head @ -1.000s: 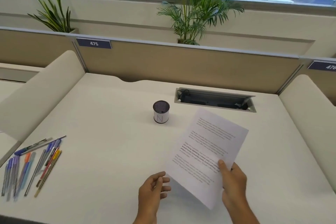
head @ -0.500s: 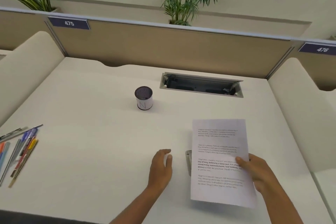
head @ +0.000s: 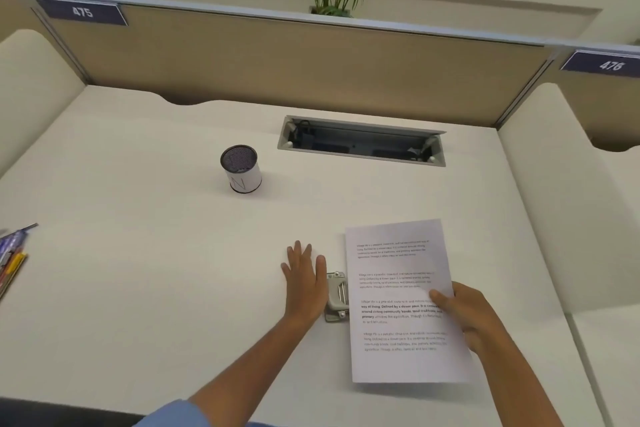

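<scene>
My right hand (head: pixel 464 314) pinches a printed sheet of paper (head: pixel 398 274) by its right edge, thumb on top, and holds it just above the white desk (head: pixel 156 270). A grey metal hole punch (head: pixel 337 296) lies on the desk at the sheet's left edge, partly hidden under the paper. My left hand (head: pixel 304 279) lies flat on the desk with straight fingers, its side right next to the punch.
A white pen cup with a dark mesh rim (head: pixel 241 168) stands further back on the left. Several pens (head: pixel 12 260) lie at the desk's left edge. An open cable tray (head: pixel 362 140) is set into the desk near the tan partition (head: pixel 311 59).
The right hand has brought the sheet down and turned it upright, over the hole punch. The left hand has uncurled and gone forward to lie flat beside the punch. The view has tilted down.
</scene>
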`<action>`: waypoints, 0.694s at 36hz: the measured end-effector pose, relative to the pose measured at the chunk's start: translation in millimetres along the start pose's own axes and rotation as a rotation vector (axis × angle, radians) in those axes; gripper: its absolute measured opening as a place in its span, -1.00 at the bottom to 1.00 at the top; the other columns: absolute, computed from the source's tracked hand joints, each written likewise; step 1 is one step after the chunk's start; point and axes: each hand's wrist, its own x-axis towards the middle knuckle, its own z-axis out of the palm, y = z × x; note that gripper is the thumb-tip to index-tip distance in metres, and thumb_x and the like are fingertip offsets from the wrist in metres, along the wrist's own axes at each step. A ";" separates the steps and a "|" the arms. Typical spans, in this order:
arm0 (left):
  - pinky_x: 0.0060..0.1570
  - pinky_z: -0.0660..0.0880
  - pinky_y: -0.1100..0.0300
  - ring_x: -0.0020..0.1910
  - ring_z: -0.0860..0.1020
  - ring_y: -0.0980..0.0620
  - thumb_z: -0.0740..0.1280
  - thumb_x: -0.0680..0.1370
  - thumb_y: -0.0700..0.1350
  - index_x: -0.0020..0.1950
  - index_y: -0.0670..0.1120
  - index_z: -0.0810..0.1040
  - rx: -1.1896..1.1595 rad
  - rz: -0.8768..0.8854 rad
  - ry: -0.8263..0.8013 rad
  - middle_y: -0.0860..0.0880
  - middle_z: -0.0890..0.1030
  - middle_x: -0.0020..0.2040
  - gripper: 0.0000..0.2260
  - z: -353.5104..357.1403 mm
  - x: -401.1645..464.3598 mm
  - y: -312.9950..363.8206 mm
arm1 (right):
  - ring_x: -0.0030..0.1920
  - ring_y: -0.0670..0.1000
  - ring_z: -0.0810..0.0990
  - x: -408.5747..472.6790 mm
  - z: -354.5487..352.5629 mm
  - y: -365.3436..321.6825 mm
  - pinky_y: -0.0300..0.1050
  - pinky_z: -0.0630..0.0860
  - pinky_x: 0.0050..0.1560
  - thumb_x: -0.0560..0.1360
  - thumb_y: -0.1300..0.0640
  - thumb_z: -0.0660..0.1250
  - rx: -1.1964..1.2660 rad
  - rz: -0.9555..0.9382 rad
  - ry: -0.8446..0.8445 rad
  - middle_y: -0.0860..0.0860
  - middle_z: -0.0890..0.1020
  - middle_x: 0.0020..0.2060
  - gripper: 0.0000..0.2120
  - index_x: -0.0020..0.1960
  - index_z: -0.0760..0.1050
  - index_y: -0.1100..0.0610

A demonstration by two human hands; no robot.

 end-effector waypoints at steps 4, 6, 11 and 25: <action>0.70 -0.33 -0.05 0.75 -0.23 -0.02 0.01 0.79 0.06 0.72 -0.17 0.17 0.036 -0.001 0.008 -0.09 -0.09 0.78 -0.47 7.0 7.8 4.0 | -0.02 0.25 0.77 8.7 -5.0 -1.2 0.29 0.69 0.12 0.59 0.21 0.47 -0.010 -0.007 -0.018 0.14 0.79 -0.01 -0.89 0.12 0.67 0.14; 0.70 -0.33 -0.07 0.76 -0.22 -0.04 0.02 0.79 0.05 0.71 -0.19 0.18 0.044 -0.001 0.013 -0.11 -0.09 0.78 -0.47 9.9 10.8 5.6 | -0.01 0.24 0.77 12.6 -6.8 -1.4 0.26 0.69 0.10 0.60 0.21 0.46 -0.015 -0.010 -0.025 0.14 0.78 0.00 -0.88 0.13 0.67 0.14; 0.70 -0.32 -0.09 0.76 -0.22 -0.04 0.04 0.79 0.05 0.71 -0.20 0.20 0.041 -0.009 0.030 -0.13 -0.09 0.78 -0.46 15.9 14.6 8.7 | 0.00 0.22 0.77 19.8 -7.2 -0.4 0.20 0.70 0.08 0.60 0.19 0.46 -0.039 -0.017 -0.048 0.12 0.78 0.01 -0.87 0.15 0.67 0.12; 0.70 -0.31 -0.08 0.76 -0.22 -0.04 0.04 0.78 0.08 0.72 -0.18 0.18 0.102 -0.026 0.064 -0.13 -0.12 0.78 -0.44 24.5 15.0 12.9 | -0.02 0.20 0.78 29.5 8.7 3.3 0.22 0.70 0.11 0.59 0.22 0.46 0.000 -0.033 -0.095 0.11 0.80 -0.02 -0.87 0.14 0.68 0.14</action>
